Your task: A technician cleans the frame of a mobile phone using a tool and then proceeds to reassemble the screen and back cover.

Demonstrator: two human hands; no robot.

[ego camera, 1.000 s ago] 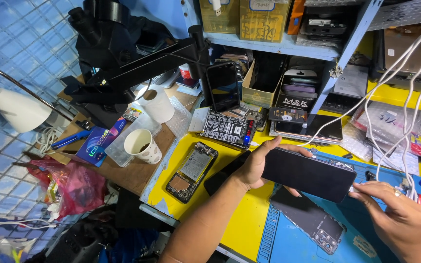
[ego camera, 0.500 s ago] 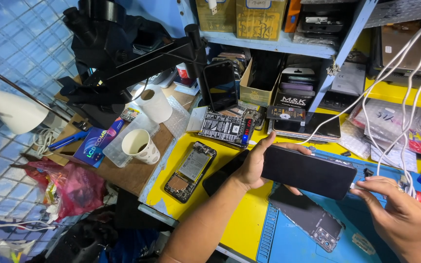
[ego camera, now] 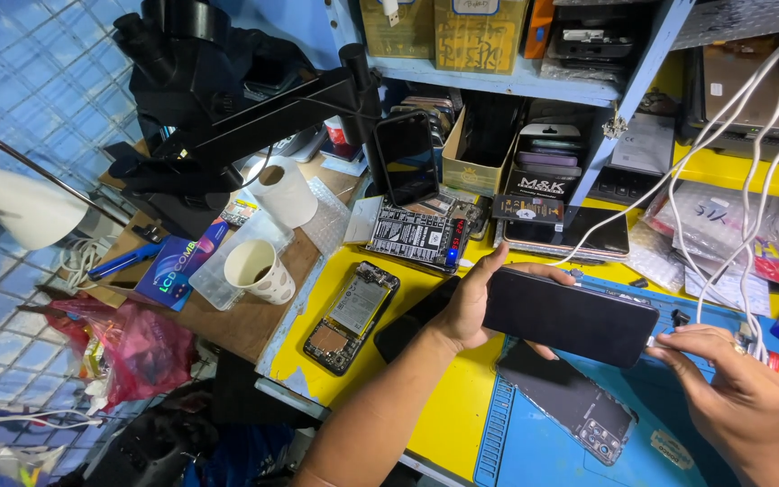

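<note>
The left hand (ego camera: 472, 302) grips one end of a black smartphone (ego camera: 572, 316), fingers curled over its top edge and thumb under it, holding it level above the seam where the yellow bench top (ego camera: 448, 424) meets a blue work mat (ego camera: 678, 415). The right hand (ego camera: 739, 397) is at the phone's other end, thumb and forefinger pinched together on a white cable (ego camera: 723, 153) right at the phone's lower corner (whether the plug is seated in the port cannot be told). The cable runs up and away toward the shelves. Directly beneath the held phone, a dark phone back cover (ego camera: 579, 406) lies flat on the mat. Well to the left on the yellow surface rests an opened phone (ego camera: 353, 316) with its insides showing, and beyond it, on a wooden board, stands a white paper cup (ego camera: 259, 269) near a roll of white tape (ego camera: 286, 191). A black microscope (ego camera: 218, 99) on its arm hangs over that corner.
</note>
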